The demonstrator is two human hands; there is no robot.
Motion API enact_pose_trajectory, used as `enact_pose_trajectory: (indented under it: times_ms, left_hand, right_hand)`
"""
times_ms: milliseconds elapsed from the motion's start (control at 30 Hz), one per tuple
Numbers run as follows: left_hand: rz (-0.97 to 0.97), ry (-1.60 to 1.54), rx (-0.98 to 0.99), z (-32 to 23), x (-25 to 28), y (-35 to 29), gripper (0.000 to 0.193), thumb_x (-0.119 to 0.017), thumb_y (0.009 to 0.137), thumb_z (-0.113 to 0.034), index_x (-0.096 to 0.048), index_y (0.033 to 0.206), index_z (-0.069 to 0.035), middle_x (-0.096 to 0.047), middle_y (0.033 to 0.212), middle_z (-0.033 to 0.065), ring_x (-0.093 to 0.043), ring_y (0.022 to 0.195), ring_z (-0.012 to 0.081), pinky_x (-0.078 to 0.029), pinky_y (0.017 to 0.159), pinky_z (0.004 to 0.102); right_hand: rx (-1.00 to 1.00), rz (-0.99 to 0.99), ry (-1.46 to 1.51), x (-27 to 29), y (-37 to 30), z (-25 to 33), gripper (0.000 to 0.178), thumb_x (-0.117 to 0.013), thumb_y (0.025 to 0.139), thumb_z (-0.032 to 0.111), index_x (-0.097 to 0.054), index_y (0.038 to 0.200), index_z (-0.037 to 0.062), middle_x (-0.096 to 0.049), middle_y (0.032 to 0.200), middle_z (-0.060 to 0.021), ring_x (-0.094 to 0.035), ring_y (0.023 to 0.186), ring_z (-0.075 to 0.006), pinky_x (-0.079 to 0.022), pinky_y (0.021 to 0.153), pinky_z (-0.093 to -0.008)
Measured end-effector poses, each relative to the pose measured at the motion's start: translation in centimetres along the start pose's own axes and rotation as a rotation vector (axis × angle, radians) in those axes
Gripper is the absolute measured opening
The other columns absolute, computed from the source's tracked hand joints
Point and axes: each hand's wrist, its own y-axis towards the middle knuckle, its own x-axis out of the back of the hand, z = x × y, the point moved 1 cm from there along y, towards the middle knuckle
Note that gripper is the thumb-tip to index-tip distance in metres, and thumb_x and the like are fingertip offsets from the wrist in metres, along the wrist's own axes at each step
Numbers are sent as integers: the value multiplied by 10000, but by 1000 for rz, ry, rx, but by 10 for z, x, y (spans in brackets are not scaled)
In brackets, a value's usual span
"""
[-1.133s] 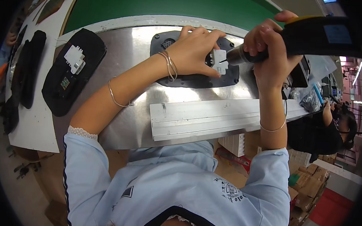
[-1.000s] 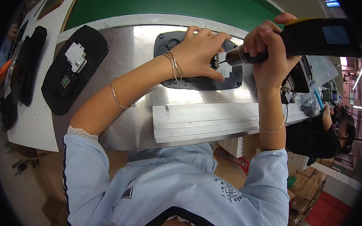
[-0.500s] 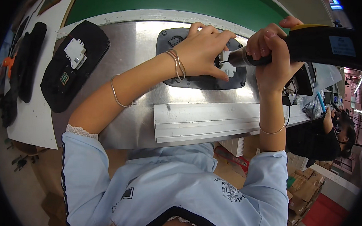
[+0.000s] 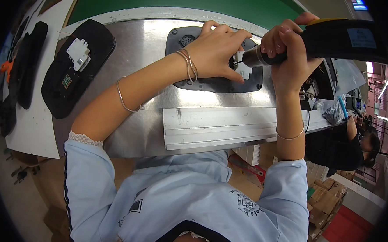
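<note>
In my right hand (image 4: pixel 289 51) is a black electric screwdriver (image 4: pixel 338 40) with a yellow stripe, its fingers wrapped round the front of the body. Its thin bit points left, at the white plastic part (image 4: pixel 245 71) on a dark grey rounded housing (image 4: pixel 204 87). Whether the bit touches a screw, I cannot tell. My left hand (image 4: pixel 217 52) lies over the housing, fingers and thumb spread on either side of the bit's tip. Part of the housing and of the white part is hidden beneath it.
A similar dark housing (image 4: pixel 75 93) with a white part and a small circuit board rests at the left. A white ribbed bar (image 4: pixel 220 127) runs along the metal bench's front edge (image 4: pixel 135 151). Black assemblies (image 4: pixel 321 84) stand at the right, and another person (image 4: pixel 339 144) sits beyond.
The whole view has shifted slightly. Both hands, the screwdriver and the housing keep about the same places relative to each other.
</note>
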Motion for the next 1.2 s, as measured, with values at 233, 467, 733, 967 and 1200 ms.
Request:
enact_pose_trajectory:
  times_ms: [233, 467, 733, 967, 1200]
  left_hand:
    - [-51, 32, -16, -1, 7, -5, 902, -828, 627, -432, -407, 1353, -99, -654, 1097, 75, -504, 1159, 293, -208, 1077, 506]
    - [19, -7, -2, -18, 11, -1, 720, -872, 576, -392, -533, 1118, -59, -563, 970, 60, -502, 986, 264, -286, 973, 402]
    - [5, 213, -160, -26, 10, 3, 790, -836, 598, -375, -505, 1212, -6, -602, 980, 68, -505, 1029, 260, -255, 1037, 453]
    - [163, 256, -256, -4, 22, 35, 783, -768, 713, -372, -441, 1352, -60, -619, 1177, 94, -470, 1217, 279, -205, 1099, 535]
    - [-280, 217, -201, -2, 37, 91, 635, -678, 851, -281, -429, 1389, -56, -476, 1401, 167, -468, 1257, 326, -286, 1085, 450]
  right_hand:
    - [133, -85, -217, -4, -7, -8, 369, -610, 833, -83, -472, 1151, 46, -594, 783, -75, -577, 581, -132, -500, 522, -272]
    - [-66, -190, -101, 2, -11, -20, 219, -591, 841, -23, -496, 1034, 18, -541, 634, -4, -544, 501, -83, -440, 462, -237]
    - [-74, -102, 123, 12, -48, 55, 340, -588, 836, -42, -504, 1160, 15, -550, 666, 21, -527, 492, -61, -413, 453, -215]
    - [-115, -169, 245, 67, -172, 99, 342, -617, 816, -47, -411, 1063, 71, -522, 655, -55, -517, 509, -153, -444, 470, -271]
    - [-3, -318, 58, 93, -205, 118, 372, -636, 797, 43, -393, 1078, 46, -444, 567, -28, -413, 384, -116, -403, 369, -259]
